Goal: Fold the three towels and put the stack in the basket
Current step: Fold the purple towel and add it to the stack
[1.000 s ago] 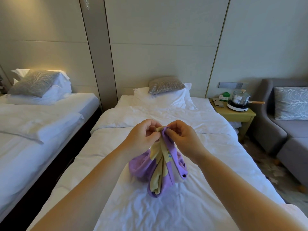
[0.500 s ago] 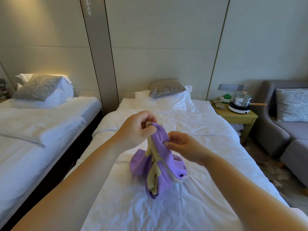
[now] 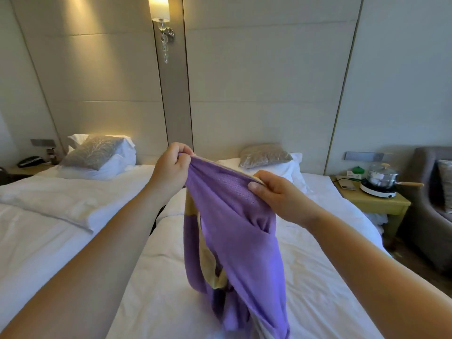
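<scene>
Hands (image 3: 171,171) (image 3: 277,198) on purple towel (image 3: 234,223) edge

**A:** Is the knitted purple towel (image 3: 234,228) one colour all over?

**B:** No. It's mostly lilac-purple, with pale yellow bands along its left edge and inside the lower folds.

**A:** And the bedding?

**B:** The plain white sheet of the near bed (image 3: 318,277) and the white duvet of the left bed (image 3: 49,216) have no pattern. The square grey cushion on the far left (image 3: 95,151) has a pale branching print. The grey-brown cushion on the near bed (image 3: 265,155) is finely speckled.

**A:** And to the right?

**B:** A yellowish wooden bedside surface (image 3: 381,204) has a shiny silver steel pot (image 3: 381,176) on a round white hotplate (image 3: 376,191). Beside it is a grey upholstered armchair (image 3: 425,228). The cylindrical wall lamp (image 3: 159,7) glows warm yellow on beige-grey panels.
</scene>
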